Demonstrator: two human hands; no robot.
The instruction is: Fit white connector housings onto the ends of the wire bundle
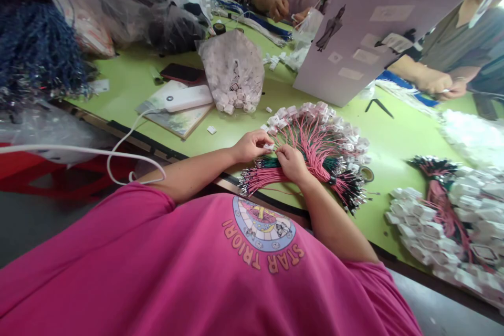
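My left hand [252, 147] is closed in a pinch on a small white plastic connector [269, 147] at the near side of the table. Just to its right, my right hand [290, 161] pinches with fingertips close to the connector; what it grips, likely thin, is too small to make out. Under and beyond both hands spreads a bundle of pink wires [315, 149] with white connectors fanned out along its far edge. Metal-tipped wire ends [252, 181] point left, and dark-ended ones [350, 189] lie to the right.
A clear bag of white connectors [232, 68] stands beyond my hands. Left of it lie a white cabled device [189, 98], a board and a phone [183, 73]. Another wire bundle [441, 194] lies right. A tall white panel [338, 37] stands behind; co-workers' hands [433, 81] work across the table.
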